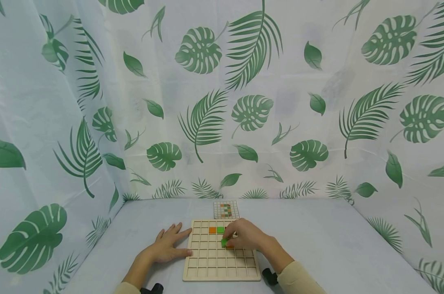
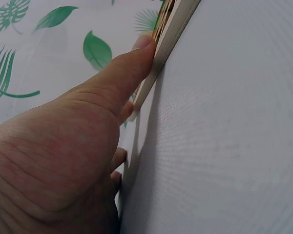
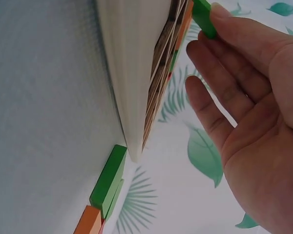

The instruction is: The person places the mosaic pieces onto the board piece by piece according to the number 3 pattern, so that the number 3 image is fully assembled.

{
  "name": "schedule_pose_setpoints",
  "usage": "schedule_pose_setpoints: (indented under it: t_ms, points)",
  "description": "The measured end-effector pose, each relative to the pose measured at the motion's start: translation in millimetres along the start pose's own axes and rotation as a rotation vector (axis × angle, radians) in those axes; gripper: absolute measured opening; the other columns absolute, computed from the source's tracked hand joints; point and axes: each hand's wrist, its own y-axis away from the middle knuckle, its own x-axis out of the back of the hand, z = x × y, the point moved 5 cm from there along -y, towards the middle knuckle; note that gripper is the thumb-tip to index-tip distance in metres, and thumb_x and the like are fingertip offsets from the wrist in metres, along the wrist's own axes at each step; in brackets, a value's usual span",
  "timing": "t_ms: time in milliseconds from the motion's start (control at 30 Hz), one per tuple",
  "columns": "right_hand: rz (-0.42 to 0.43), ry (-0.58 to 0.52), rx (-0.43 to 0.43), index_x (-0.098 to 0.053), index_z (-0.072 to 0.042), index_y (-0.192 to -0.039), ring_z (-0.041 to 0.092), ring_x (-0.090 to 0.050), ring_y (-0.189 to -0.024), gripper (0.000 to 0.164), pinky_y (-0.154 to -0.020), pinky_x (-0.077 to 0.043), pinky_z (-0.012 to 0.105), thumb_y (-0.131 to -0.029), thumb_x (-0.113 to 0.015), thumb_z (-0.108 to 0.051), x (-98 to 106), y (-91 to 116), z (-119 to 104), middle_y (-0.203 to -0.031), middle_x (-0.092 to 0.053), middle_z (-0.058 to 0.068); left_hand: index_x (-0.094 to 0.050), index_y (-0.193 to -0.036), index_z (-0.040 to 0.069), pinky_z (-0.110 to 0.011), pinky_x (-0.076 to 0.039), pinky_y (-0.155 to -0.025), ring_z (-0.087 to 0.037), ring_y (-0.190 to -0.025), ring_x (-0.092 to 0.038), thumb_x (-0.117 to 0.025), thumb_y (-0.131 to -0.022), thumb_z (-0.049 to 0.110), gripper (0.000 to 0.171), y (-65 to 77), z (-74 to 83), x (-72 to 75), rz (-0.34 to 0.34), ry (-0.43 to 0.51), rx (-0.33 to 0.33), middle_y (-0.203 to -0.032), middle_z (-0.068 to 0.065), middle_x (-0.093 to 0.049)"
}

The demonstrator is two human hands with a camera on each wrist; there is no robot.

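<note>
A wooden grid board (image 1: 222, 275) lies flat on the table. My left hand (image 1: 165, 246) rests at its left edge with fingers spread, the thumb on the board's side rim. Over the middle of the grid, my right hand (image 1: 246, 234) pinches a green square tile (image 3: 203, 19) between thumb and fingertip, the tile tilted. An orange tile (image 1: 212, 230) and another green tile (image 1: 220, 230) sit side by side in the top row. More orange (image 1: 230, 247) shows just under the right fingertips. The right hand hides part of the grid's upper right.
Behind the board lies a small pattern card (image 1: 218, 211) with coloured squares. Beside the board, in the right wrist view, a green block (image 3: 107, 178) and an orange block (image 3: 88, 220) lie on the table. A leaf-print curtain (image 1: 222, 134) stands behind and at the sides.
</note>
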Motion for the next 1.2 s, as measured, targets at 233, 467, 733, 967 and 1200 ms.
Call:
schedule_pose_setpoints:
  t_ms: [233,467,733,967,1200]
  points:
    - [-0.016,0.064,0.027,-0.084,-0.018,-0.098,-0.006,-0.063,-0.08,0.011,-0.077,-0.057,0.021,-0.088,-0.084,-0.014,-5,-2,0,-0.092,-0.078,-0.012,-0.048,-0.157,0.029,-0.074,-0.002,-0.124,-0.047,-0.16,-0.015,-0.07,-0.085,0.072,0.087,-0.4,-0.4,-0.4,-0.002,-0.001,-0.002,-0.17,-0.02,-0.027]
    - [-0.026,0.078,0.05,-0.084,-0.017,-0.097,-0.006,-0.06,-0.074,0.01,-0.072,-0.054,0.018,-0.088,-0.084,-0.013,-6,-4,-5,-0.089,-0.078,-0.012,-0.048,-0.157,0.028,-0.075,-0.002,-0.124,-0.047,-0.16,-0.014,-0.071,-0.085,0.071,0.087,0.4,0.3,0.1,-0.002,0.002,-0.004,-0.17,-0.021,-0.027]
    - [-0.026,0.11,0.02,-0.084,-0.019,-0.097,-0.008,-0.061,-0.077,0.011,-0.074,-0.055,0.018,-0.087,-0.085,-0.015,-9,-5,-4,-0.089,-0.076,-0.015,-0.048,-0.157,0.028,-0.075,-0.001,-0.124,-0.047,-0.16,-0.014,-0.071,-0.086,0.07,0.086,1.4,1.3,0.6,-0.003,0.007,0.004,-0.17,-0.02,-0.027]
    - [-0.032,0.164,0.006,-0.084,-0.02,-0.101,-0.008,-0.062,-0.082,0.014,-0.079,-0.056,0.019,-0.087,-0.085,-0.016,-11,-6,-5,-0.094,-0.077,-0.016,-0.048,-0.157,0.028,-0.075,-0.002,-0.123,-0.047,-0.16,-0.014,-0.071,-0.086,0.07,0.086,0.9,1.0,1.3,-0.001,0.008,0.003,-0.17,-0.02,-0.027]
    - [-0.04,0.185,0.021,-0.084,-0.019,-0.103,-0.007,-0.064,-0.085,0.016,-0.081,-0.057,0.02,-0.087,-0.084,-0.015,-12,-5,-8,-0.098,-0.078,-0.014,-0.048,-0.157,0.029,-0.075,-0.002,-0.124,-0.047,-0.16,-0.014,-0.071,-0.085,0.072,0.087,-0.4,0.3,0.4,-0.006,0.001,0.01,-0.17,-0.02,-0.028]
